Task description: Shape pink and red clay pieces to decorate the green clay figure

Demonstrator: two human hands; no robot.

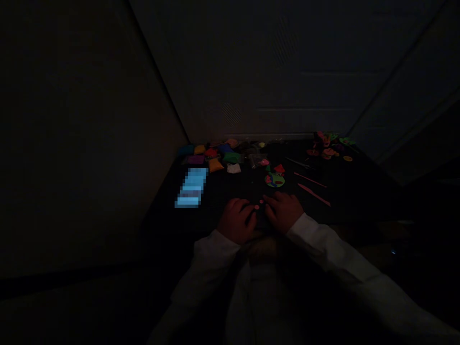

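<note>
packets [211, 153] of soft material, small and plastic-wrapped, in teal, yellow, purple, red, orange, blue, green and white, lay along the back left of the dark table [230, 184]. nearer me at that side glowed a blurred, pale blue rectangular screen [192, 188]. my left hand [237, 220], in a white sleeve [215, 254], was palm down, fingers bent and loosely spread, pinching nothing that i could see. two small round flat pink discs [257, 207] lay on the table between my hands, one near my left fingers, the other by my right index fingertip. beyond them sat a round light-green plaque [275, 180] with red, pink and blue shapes on it. my right hand [283, 211] had its index stretched out and other fingers curled; i could not tell whether it pressed the disc. farther right lay a thin pink stick [309, 179], a flat pink blade-shaped tool [314, 194] and, behind, a heap of multicoloured pieces [325, 141].
</note>
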